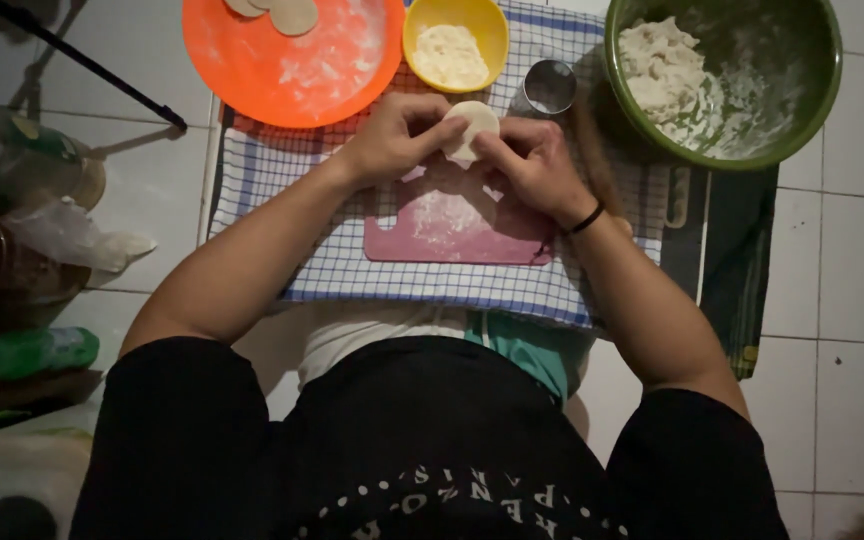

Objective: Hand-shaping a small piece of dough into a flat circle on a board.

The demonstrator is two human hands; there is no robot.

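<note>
A small round disc of pale dough (471, 127) is held up between both of my hands above a floured pink cutting board (452, 232). My left hand (397, 135) pinches its left edge with fingers and thumb. My right hand (537, 165), a black band on its wrist, grips the right edge. The board lies on a blue-and-white checked cloth (302, 190) spread over the tiled floor.
An orange plate (292, 70) with flour and flat dough rounds sits at the far left. Beside it are a yellow bowl (455, 40) of pale filling, a metal ring cutter (549, 87), and a green bowl (722, 75) holding dough. Bottles and bags (22, 250) crowd the left.
</note>
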